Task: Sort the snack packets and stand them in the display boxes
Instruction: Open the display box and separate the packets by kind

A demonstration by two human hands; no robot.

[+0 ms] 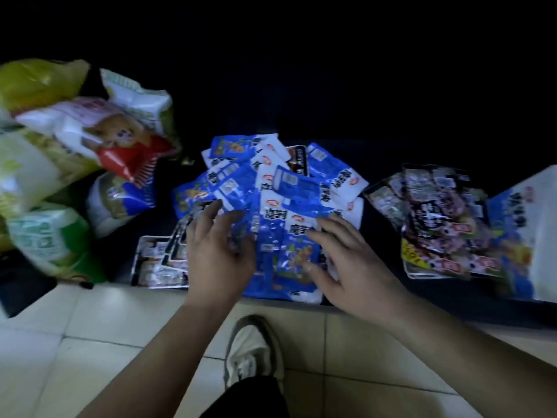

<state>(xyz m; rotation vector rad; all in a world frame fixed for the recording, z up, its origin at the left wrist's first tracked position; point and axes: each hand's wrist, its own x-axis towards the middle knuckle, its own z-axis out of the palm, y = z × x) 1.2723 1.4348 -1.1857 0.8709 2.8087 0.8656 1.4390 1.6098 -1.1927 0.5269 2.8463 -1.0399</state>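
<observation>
Blue snack packets (271, 206) are lying flat and overlapping in a loose heap on the dark counter (381, 251), none of them standing yet, so sorting of this colour is looking early. Both hands are working the near edge of the heap. The left hand (217, 254) is resting on the heap's left side, fingers apart and loosely bent, gripping nothing that shows. The right hand (355, 267) is lying palm-down, fingers splayed straight and pressing on the front packets, likely raking a same-kind batch together so it lifts as one stack. Just left, half under the heap, a low display box (150, 263) is holding rows of small packets. It's blurred, so the kind is hard to tell. Right of the heap, apart from it, dark packets (434, 218) are leaning together in a second display box (422, 270), apparently kept separate by type. A blue-and-white carton (524, 224) is sitting just beyond. Big snack bags (75, 146) are piling up far left. A shoe (253, 351) is showing on the tiled floor (90, 342) below.
</observation>
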